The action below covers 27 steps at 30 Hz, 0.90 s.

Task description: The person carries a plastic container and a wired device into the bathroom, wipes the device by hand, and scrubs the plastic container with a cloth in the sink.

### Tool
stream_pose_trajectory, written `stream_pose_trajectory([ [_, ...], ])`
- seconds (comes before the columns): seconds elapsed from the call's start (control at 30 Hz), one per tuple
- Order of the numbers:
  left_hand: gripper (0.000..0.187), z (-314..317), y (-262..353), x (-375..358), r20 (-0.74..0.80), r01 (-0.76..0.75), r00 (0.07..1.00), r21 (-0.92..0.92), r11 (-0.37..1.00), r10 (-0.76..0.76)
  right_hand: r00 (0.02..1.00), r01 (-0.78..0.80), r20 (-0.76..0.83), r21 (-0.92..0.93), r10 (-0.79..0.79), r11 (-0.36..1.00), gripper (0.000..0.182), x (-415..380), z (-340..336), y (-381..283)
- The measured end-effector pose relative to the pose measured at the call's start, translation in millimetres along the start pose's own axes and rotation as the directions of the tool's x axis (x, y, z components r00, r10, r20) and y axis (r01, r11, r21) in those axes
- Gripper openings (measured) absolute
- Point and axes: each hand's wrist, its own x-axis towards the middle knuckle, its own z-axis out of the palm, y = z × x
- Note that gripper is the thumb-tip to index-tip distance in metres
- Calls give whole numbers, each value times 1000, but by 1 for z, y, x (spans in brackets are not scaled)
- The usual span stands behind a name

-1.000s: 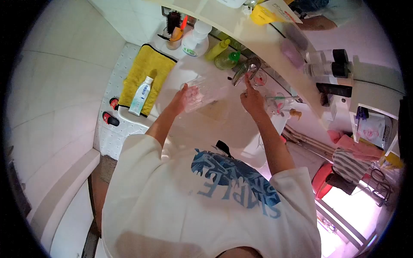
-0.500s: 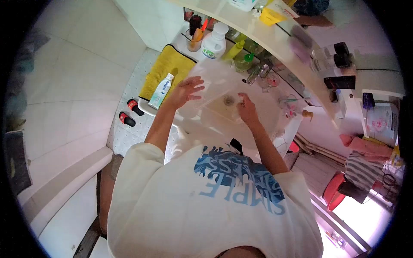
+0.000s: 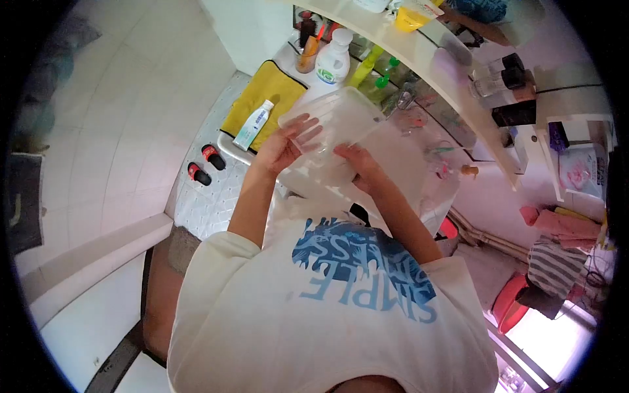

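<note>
Over the white sink (image 3: pixel 400 190) I hold a clear plastic box (image 3: pixel 347 108), tilted, its see-through walls catching the light. My left hand (image 3: pixel 285 144) is at its left side, thumb and fingers against the plastic. At the near right part of the box, my right hand (image 3: pixel 363 169) grips the edge with the thumb on top and the fingers curled below. Left of my left hand, a white and teal bottle (image 3: pixel 253 126) lies on a yellow towel (image 3: pixel 265 88) with a dark border.
Behind the sink stand a white detergent bottle (image 3: pixel 333 57), a yellow-green bottle (image 3: pixel 364 67), a green-topped bottle (image 3: pixel 385 77) and a cup with brushes (image 3: pixel 306 56). A shelf (image 3: pixel 452 85) curves above the sink. Red and black slippers (image 3: pixel 213 156) lie on the tiled floor.
The clear box has turned and tilted up, now hiding the drain. My right hand has moved left and nearer, closer to my left hand. The view has shifted slightly.
</note>
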Motion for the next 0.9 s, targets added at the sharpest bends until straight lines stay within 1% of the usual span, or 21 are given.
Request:
stream_pose_trajectory([
  [0.03, 44, 5, -1, -6, -7, -6, 1000, 1, 1000, 6, 999, 21, 44, 122, -26, 992, 27, -3, 4, -2],
  [0.07, 42, 10, -3, -12, -2, 35, 999, 104, 994, -35, 998, 18, 51, 120, -25, 993, 27, -8, 7, -6],
  [0.1, 40, 15, -4, -18, 0, 75, 997, 207, 975, -76, 999, 17, -31, 100, -14, 995, 26, -16, 14, -16],
  [0.13, 40, 21, -5, -25, -2, 70, 997, 208, 976, -72, 993, 13, -115, 80, -4, 997, 24, -21, 18, -21],
  [0.17, 39, 28, -6, -32, 14, 117, 993, 180, 977, -121, 994, 13, -111, 78, -5, 997, 24, -23, 15, -23],
  [0.2, 38, 33, -8, -37, 33, 164, 985, 153, 975, -171, 995, 60, -74, -77, -65, 995, 23, -25, 11, -26],
  [0.23, 38, 36, -11, -42, 32, 162, 985, 152, 975, -169, 993, 109, -29, -228, -118, 968, 22, -27, 6, -28],
  [0.27, 39, 40, -15, -45, 23, 109, 993, 185, 977, -115, 993, 109, -27, -230, -118, 967, 22, -28, 3, -29],
  [0.3, 41, 42, -20, -49, 14, 56, 998, 216, 975, -61, 952, 153, -181, -414, -246, 897, 22, -30, -1, -30],
  [0.33, 41, 46, -25, -52, 13, 54, 998, 211, 976, -58, 870, 154, -300, -588, -391, 794, 22, -33, -5, -30],
  [0.37, 41, 50, -29, -55, -16, 19, 1000, 202, 979, -16, 871, 152, -298, -592, -390, 791, 22, -38, -10, -31],
  [0.43, 41, 55, -37, -57, -44, -22, 999, 188, 982, 30, 790, 460, -189, -444, -583, 769, 22, -49, -17, -32],
  [0.47, 41, 56, -41, -57, -49, -57, 997, 191, 980, 67, 791, 458, -187, -449, -582, 767, 22, -55, -17, -32],
  [0.5, 41, 58, -45, -58, -54, -91, 993, 194, 977, 103, 810, 486, -123, -409, -574, 773, 26, -64, -11, -35],
  [0.53, 41, 61, -48, -59, -55, -91, 993, 189, 978, 103, 823, 510, -58, -365, -565, 779, 30, -73, -5, -38],
  [0.63, 40, 66, -58, -59, -123, -100, 984, 225, 969, 130, 849, 503, 16, -330, -528, 799, 33, -95, 13, -43],
  [0.77, 40, 70, -80, -55, -176, -122, 972, 181, 976, 154, 817, 551, 98, -425, -568, 719, 35, -88, 8, -20],
  [0.8, 40, 71, -85, -55, -207, -119, 966, 185, 976, 157, 750, 555, 159, -680, -642, 479, 35, -88, 7, -16],
  [0.83, 40, 69, -91, -54, -207, -117, 966, 184, 976, 155, 685, 490, 249, -853, -685, 180, 36, -88, 6, -13],
  [0.87, 42, 67, -98, -53, -193, -147, 966, 126, 981, 169, 686, 488, 247, -854, -684, 181, 36, -88, 6, -11],
  [0.9, 44, 66, -101, -53, -179, -176, 966, 67, 982, 185, 676, 416, 186, -895, -713, 161, 35, -89, 7, -10],
])
